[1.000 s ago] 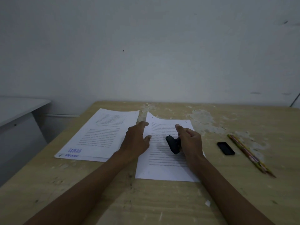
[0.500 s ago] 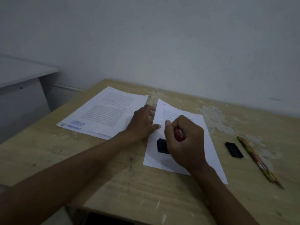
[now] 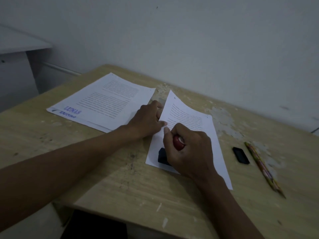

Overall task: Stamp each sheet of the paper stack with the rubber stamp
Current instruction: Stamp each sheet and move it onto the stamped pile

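Head view: your right hand gripped the rubber stamp on the sheet; your left hand pinched its lifted edge.

Right hand grips the rubber stamp on the sheet; left hand pinches its edge.

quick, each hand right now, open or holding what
Left hand: pinches the left edge of the sheet.
Right hand: grips the rubber stamp, its base down on that sheet.
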